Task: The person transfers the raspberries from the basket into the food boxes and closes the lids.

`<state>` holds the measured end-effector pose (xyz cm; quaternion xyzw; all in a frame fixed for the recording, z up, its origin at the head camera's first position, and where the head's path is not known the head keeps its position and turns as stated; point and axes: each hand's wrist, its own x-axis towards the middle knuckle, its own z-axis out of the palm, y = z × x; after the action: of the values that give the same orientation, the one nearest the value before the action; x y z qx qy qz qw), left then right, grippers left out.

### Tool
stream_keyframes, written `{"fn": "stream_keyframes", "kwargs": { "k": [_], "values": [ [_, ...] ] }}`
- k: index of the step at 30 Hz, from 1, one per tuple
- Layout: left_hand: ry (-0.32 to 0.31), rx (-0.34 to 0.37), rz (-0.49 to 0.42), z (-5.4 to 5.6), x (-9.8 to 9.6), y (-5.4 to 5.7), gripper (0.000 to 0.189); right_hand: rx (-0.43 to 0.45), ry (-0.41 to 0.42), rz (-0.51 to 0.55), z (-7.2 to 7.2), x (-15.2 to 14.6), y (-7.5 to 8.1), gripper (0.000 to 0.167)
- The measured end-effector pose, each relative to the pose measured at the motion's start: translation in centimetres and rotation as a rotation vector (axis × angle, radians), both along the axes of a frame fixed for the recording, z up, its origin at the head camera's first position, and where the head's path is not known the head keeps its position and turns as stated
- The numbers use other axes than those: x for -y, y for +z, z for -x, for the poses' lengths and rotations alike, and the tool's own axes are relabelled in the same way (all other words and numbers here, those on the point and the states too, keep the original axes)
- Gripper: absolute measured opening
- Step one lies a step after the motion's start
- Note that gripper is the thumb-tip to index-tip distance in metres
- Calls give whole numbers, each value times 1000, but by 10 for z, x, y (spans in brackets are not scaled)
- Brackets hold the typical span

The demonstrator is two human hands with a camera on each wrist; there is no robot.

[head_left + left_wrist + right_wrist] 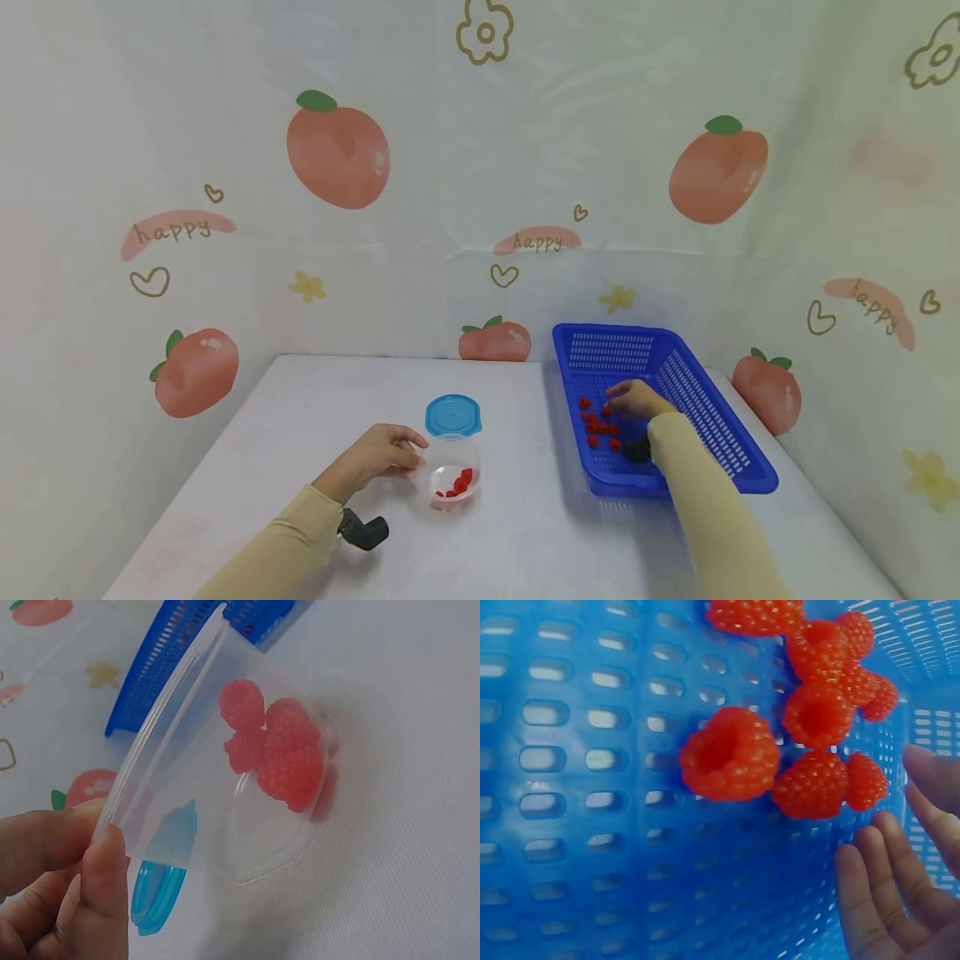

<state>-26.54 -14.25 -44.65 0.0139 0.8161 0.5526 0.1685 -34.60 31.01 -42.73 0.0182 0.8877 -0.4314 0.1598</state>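
Observation:
My left hand (386,454) pinches the rim of a clear plastic container (191,765) between thumb and fingers. Several red raspberries (292,772) lie at the bottom of this container. Over on the right, my right hand (637,400) reaches down into a blue slotted basket (592,482). A cluster of loose raspberries (817,712) sits on the basket floor beside its fingers. In the right wrist view, those fingers (855,892) are extended, a little apart from the thumb, and no berry shows between them.
A blue lid (453,415) lies on the white table (517,533) just behind the clear container. Dark wrist cameras (363,531) hang below both wrists. A printed cloth (420,292) stands upright along the back and sides of the table.

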Motion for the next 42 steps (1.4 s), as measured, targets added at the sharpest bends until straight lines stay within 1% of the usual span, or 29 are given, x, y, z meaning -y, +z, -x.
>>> {"fn": "stream_keyframes", "kwargs": {
  "k": [3, 7, 12, 15, 20, 24, 27, 29, 31, 33, 34, 38, 40, 42],
  "values": [
    [-3, -3, 0, 0, 1, 1, 27, 49, -5, -19, 0, 2, -1, 35],
    [-11, 0, -6, 1, 1, 0, 28, 72, -14, -53, 0, 5, -2, 31],
    [-9, 0, -5, 1, 1, 1, 28, 50, -11, -89, 0, 8, 1, 26],
    [-1, 4, -5, 1, 1, 2, 27, 41, 11, -110, 1, 8, 2, 25],
    [3, 4, -4, -1, 1, 3, 26, 38, 4, -134, 2, 9, 1, 19],
    [4, 6, -3, -1, 1, 1, 26, 27, 27, -134, 0, 8, 1, 15],
    [1, 8, -11, 0, 1, -1, 26, 8, 47, -119, -1, 6, 1, 16],
    [-4, 7, -18, 0, 1, -2, 27, 0, 43, -114, -1, 4, 2, 17],
    [-8, 7, -22, 1, 2, -2, 26, -16, 23, -88, -1, 3, 3, 19],
    [-12, 6, -23, 1, 2, -3, 27, -51, -3, -31, 1, 1, 4, 22],
    [-12, 4, -22, 1, 2, -3, 27, -80, -19, 4, 3, 1, 5, 25],
    [-3, 5, -14, 1, 1, -3, 25, -209, -92, 200, 8, -4, 11, 37],
    [0, 5, -12, 1, 1, -3, 25, -267, -130, 262, 8, -5, 16, 42],
    [1, 4, -8, 1, 1, -3, 25, -321, -174, 286, 7, -6, 22, 44]
  ]
}}
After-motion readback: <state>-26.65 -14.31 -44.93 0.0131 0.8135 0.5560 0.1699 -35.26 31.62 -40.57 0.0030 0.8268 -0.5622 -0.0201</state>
